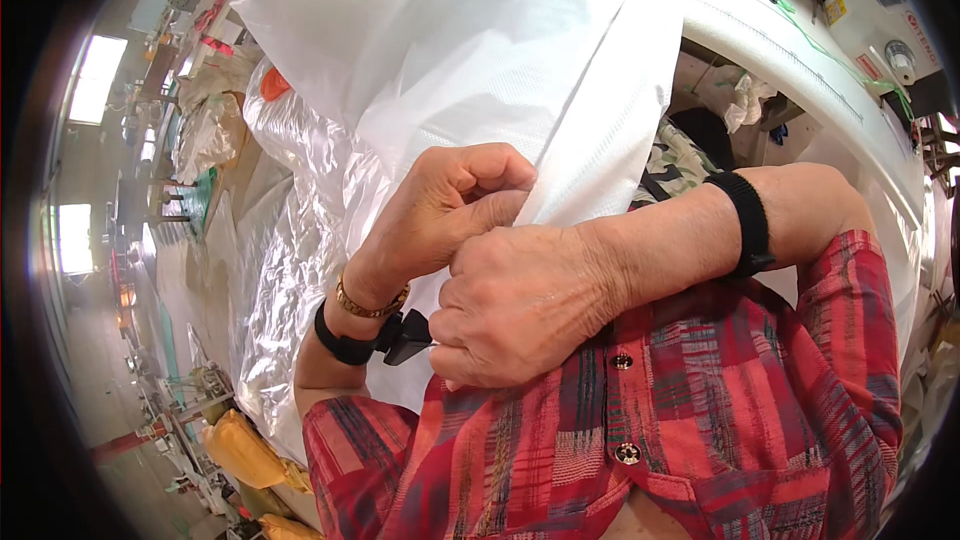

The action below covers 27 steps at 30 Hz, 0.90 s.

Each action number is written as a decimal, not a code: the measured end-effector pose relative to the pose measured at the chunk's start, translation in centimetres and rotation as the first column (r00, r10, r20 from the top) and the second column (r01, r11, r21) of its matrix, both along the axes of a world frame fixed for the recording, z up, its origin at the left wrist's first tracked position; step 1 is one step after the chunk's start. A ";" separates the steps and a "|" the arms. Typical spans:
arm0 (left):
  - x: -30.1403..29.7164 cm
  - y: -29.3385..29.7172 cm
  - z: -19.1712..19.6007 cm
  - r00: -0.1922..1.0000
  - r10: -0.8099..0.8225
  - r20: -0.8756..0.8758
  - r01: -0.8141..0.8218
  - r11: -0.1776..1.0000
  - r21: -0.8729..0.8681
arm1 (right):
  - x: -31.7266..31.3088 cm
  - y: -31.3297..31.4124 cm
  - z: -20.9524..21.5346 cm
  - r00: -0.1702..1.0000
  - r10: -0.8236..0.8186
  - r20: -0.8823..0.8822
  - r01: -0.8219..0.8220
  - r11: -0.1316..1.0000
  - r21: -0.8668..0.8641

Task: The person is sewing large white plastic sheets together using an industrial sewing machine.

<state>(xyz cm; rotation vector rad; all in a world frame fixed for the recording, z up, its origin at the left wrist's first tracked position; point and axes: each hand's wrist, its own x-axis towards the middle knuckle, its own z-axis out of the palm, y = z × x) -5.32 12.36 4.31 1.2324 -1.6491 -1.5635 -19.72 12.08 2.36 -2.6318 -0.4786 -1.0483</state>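
A large white sheet of thin, textured fabric spreads away in front of me, with a folded strip along its right side coming down to my hands. My left hand is closed, thumb and fingers pinched at the near edge of this fabric. Just below it and partly overlapping it, my right hand is curled into a fist where the fabric's edge runs in; its fingertips are hidden. A gold bracelet and a black strap with a small black clip are on my left wrist. A black band circles my right forearm.
Shiny clear plastic film hangs at the left. A white worktop curves along the right, bearing dark tools and green thread. Camouflage cloth lies beneath its edge. Yellow bundles sit at the lower left.
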 end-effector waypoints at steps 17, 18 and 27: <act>1.0 -1.1 -2.1 0.991 -0.042 -0.130 0.059 0.990 0.126 | 1.2 -0.6 -1.7 0.972 0.151 -0.182 -0.123 0.980 0.156; 0.8 -0.9 -2.0 0.990 -0.048 -0.132 0.065 0.990 0.123 | 1.2 -0.6 -1.6 0.972 0.145 -0.185 -0.118 0.981 0.154; 2.7 -0.2 -1.9 0.967 0.166 -0.192 -0.137 0.979 0.154 | -3.3 -5.7 -0.5 0.969 -0.165 0.182 0.142 0.981 0.135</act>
